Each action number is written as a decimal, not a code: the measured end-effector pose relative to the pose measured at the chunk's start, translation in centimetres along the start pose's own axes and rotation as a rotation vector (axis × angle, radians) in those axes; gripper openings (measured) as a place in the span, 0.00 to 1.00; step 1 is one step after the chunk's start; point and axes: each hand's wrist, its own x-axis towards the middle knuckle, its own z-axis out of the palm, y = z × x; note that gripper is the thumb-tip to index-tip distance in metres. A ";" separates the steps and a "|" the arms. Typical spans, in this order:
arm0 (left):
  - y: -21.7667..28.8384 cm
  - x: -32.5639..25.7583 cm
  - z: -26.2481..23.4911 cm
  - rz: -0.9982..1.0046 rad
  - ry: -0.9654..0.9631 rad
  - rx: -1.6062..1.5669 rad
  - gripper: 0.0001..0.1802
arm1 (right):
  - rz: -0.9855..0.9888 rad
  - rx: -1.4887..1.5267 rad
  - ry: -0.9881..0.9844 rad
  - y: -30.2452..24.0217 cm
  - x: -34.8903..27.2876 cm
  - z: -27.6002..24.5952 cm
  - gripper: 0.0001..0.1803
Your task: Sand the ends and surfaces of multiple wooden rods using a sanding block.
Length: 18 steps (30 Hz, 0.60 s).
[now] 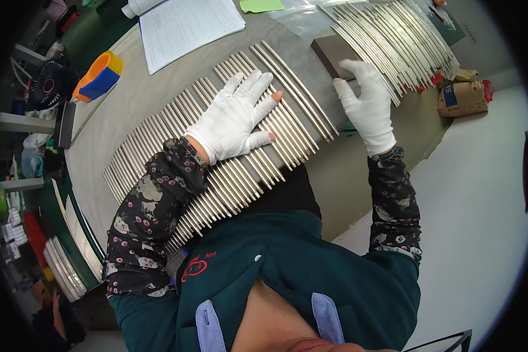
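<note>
Slim silvery metal rods (152, 138) lie side by side in a long row across the grey table, their near ends reaching past its front edge. My left hand (229, 120), in a white glove with some fingertips bare, rests flat on the row with its fingers spread. A few rods (293, 88) at the row's right end lie slightly apart. Beyond them my right hand (369, 108), gloved the same way, is raised with thumb and forefinger apart and nothing visible between them. It is nearest to a dark block (333, 53) and a second heap of rods (396, 44).
Printed sheets (188, 29) lie at the back of the table. A yellow and blue ring-shaped holder (101, 76) stands at the left, near a black fan (48, 82). A brown package (463, 98) sits at the far right. Another person (56, 317) shows at the lower left.
</note>
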 end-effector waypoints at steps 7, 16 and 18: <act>-0.6 -1.5 -0.9 0.019 -0.009 0.007 0.43 | 0.231 -0.608 -0.233 3.2 2.8 3.8 0.48; -1.8 -1.8 -0.6 -0.015 -0.029 0.032 0.39 | 0.137 -0.503 -0.094 2.1 0.9 1.4 0.38; -1.6 -1.0 -0.5 -0.003 -0.025 0.046 0.39 | 0.071 -0.263 -0.034 1.2 -0.8 -0.6 0.36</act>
